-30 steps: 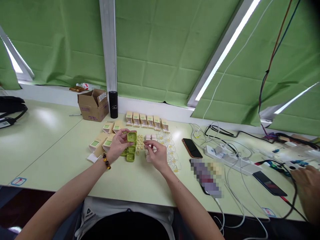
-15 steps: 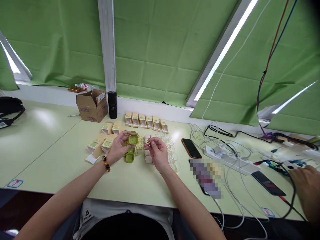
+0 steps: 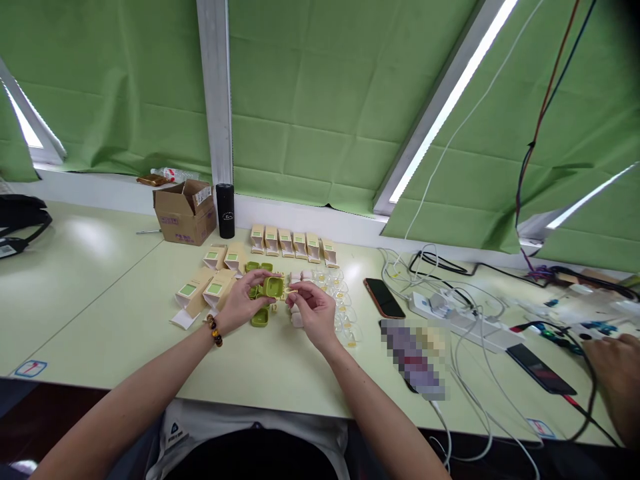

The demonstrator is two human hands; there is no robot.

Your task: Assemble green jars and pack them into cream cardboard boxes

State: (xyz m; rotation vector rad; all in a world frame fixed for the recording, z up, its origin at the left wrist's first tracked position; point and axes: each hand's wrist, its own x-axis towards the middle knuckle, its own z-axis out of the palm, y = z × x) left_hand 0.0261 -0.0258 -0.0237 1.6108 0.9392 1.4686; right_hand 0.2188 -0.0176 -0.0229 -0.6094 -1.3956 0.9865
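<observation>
My left hand (image 3: 242, 305) is closed on a small olive-green square case (image 3: 275, 287), its hollow side facing me. At the case's right edge, my right hand (image 3: 317, 315) pinches a small yellow ring-like piece (image 3: 289, 291); I cannot tell whether the two are joined. More green cases (image 3: 259, 318) lie under and behind the left hand. Small yellow clips on the table are mostly hidden by the hands. Beside the right hand are pale pinkish pieces (image 3: 297, 321) and rows of clear plastic pieces (image 3: 346, 313).
Kraft cartons (image 3: 189, 291) stand left, with a row of small cartons (image 3: 285, 243) behind. Further back are a cardboard box (image 3: 184, 220) and a black tumbler (image 3: 226, 211). Rightward lie a phone (image 3: 384, 298), a power strip (image 3: 460, 321) with tangled cables, and another person's hand (image 3: 613, 357).
My left hand has moved the green case slightly right and down. My right hand has brought the small yellow piece up to the case's edge.
</observation>
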